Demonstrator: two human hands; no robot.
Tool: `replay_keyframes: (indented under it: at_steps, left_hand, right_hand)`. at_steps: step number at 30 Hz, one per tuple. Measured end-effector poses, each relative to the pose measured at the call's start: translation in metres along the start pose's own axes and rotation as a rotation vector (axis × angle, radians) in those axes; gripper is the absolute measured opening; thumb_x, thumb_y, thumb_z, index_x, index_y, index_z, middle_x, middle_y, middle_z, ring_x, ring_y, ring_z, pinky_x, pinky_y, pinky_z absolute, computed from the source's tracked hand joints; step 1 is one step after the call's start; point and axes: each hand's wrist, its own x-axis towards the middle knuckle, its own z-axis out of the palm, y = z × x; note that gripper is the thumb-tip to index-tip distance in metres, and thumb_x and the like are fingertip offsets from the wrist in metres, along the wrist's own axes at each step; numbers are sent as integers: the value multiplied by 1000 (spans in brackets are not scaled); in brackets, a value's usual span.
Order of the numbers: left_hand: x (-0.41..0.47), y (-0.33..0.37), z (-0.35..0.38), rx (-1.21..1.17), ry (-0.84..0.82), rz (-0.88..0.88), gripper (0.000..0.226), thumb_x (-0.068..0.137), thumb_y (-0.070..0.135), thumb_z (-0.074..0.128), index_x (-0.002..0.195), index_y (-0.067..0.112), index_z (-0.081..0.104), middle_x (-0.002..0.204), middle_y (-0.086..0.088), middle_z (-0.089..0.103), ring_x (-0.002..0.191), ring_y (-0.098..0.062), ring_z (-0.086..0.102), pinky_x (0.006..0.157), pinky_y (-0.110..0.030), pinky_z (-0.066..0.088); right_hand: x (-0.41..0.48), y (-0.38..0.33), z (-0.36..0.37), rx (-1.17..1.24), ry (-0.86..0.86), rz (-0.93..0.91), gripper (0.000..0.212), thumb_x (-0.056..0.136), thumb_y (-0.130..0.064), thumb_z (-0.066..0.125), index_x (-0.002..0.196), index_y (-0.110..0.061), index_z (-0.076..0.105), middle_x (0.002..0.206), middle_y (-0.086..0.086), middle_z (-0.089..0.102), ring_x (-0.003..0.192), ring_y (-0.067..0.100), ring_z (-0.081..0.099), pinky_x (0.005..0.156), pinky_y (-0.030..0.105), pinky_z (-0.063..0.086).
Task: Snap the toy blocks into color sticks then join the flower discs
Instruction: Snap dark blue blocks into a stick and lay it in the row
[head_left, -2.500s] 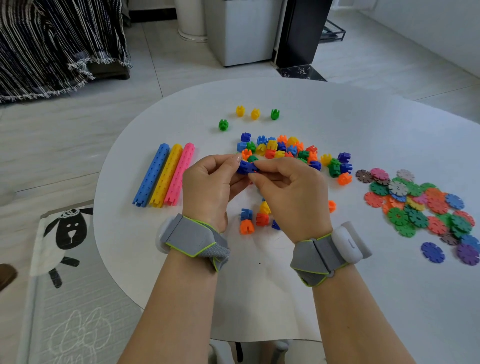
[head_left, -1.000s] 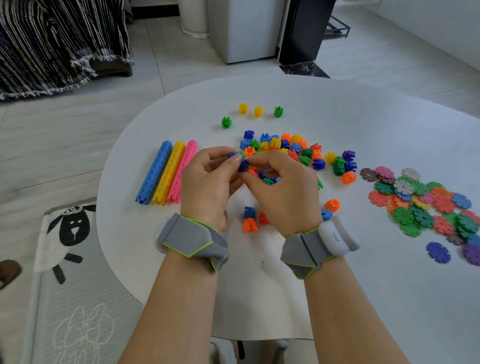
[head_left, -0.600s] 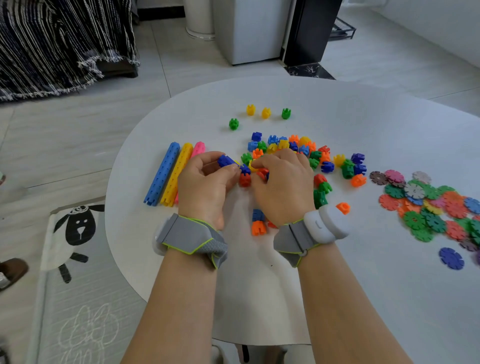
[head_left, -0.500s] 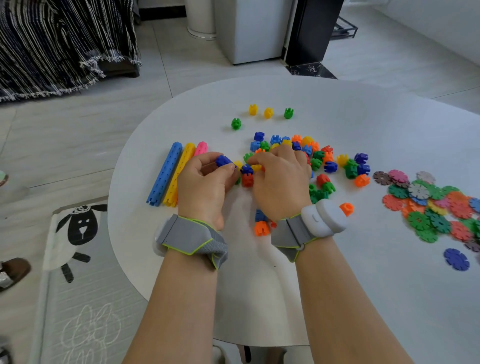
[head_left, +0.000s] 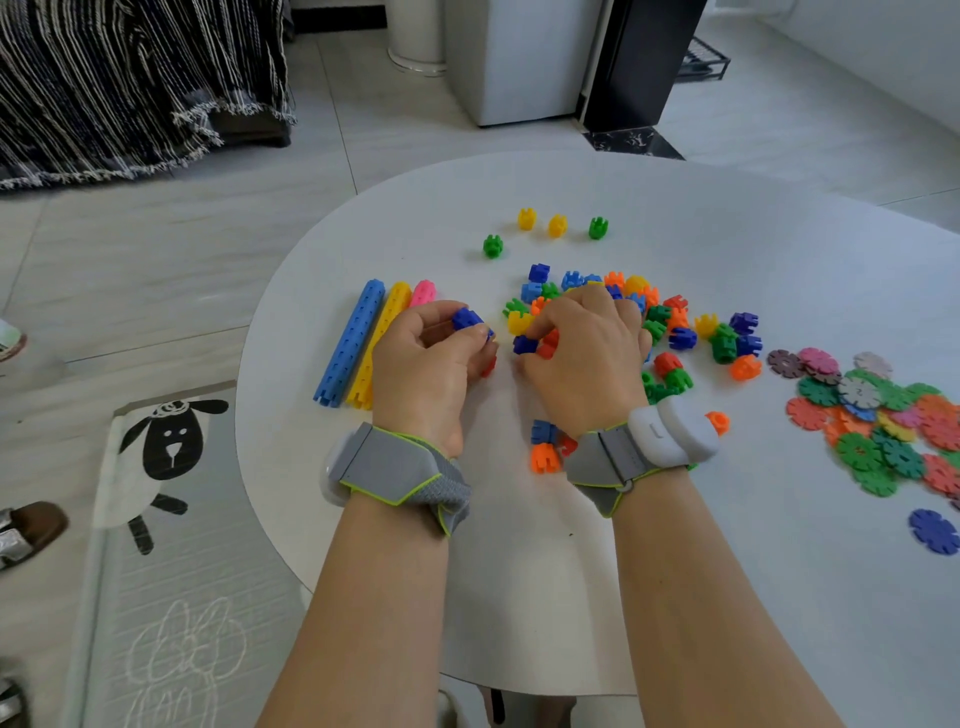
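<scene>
**Hands lowered to the pile: fourth stick barely begun**

Since the earlier frames both hands have come down from mid-air to the tabletop (head_left: 675, 597), and the right hand has left the shared piece to reach into the pile. The left hand (head_left: 428, 366) grips a short dark-blue stub (head_left: 466, 318) of joined blocks between thumb and fingers. The right hand (head_left: 582, 358), fingers curled over the heap, pinches a loose dark-blue block (head_left: 524, 344), near the stub but not touching it.

Just left of the left hand, three finished sticks lie side by side: the blue stick (head_left: 349, 345), the yellow stick (head_left: 383, 332) and the pink stick (head_left: 423, 292), which is partly hidden by the hand. The loose blocks (head_left: 680, 332) spread in mixed colours beyond and right of the right hand, with a few strays at the far side and by the right wrist. The flower discs (head_left: 878, 415) lie heaped and unjoined at the right edge.

As a judgement, three sticks are complete and a fourth is just started. Green, orange, red and further blocks remain to be snapped, and the disc stage is untouched, so well under half is done.
</scene>
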Motion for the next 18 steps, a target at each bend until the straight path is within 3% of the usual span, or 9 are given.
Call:
replay_keyframes:
  at_steps: [2,5,8,11,14,18]
  left_hand:
    - [0,-1,0,5,3,-4,19,83,-10,59,86,9,60,82,-8,60,79,-26,62,78,-36,57]
    - [2,-3,1,10,-8,-10,19,83,-10,59,86,9,60,83,-9,60,83,-27,62,76,-33,58]
    - [2,-4,2,-2,-27,-13,19,83,-11,58,87,8,59,85,-10,60,85,-27,62,71,-27,59]
    - [1,-4,4,-14,-40,-12,19,83,-10,58,87,8,60,84,-9,60,84,-26,63,70,-25,58]
    - [-1,-4,6,-20,-47,-9,19,83,-10,58,87,8,60,84,-9,60,83,-26,63,72,-26,58]
    - [-3,-5,9,0,-52,7,19,83,-10,59,87,8,60,83,-9,61,82,-25,63,71,-26,58]
  right_hand:
    - [-1,2,-3,56,26,-16,13,79,-25,69,91,-24,64,114,-8,50,112,21,34,82,27,17]
    - [-5,5,-9,157,44,-60,11,78,-24,68,84,-25,58,95,-8,57,103,20,46,87,33,35]
    - [-10,4,-14,263,43,-84,14,76,-21,66,81,-25,53,82,-9,61,88,20,56,80,37,48]
    - [-13,7,-16,242,40,-84,13,79,-27,67,80,-18,58,76,-8,60,79,15,56,73,32,49]
    - [-13,12,-16,201,58,-71,11,83,-21,63,74,-17,56,69,-9,56,73,13,54,71,34,49]
    - [-14,15,-20,189,76,-89,10,84,-25,62,76,-28,57,78,-8,63,83,18,58,80,42,49]
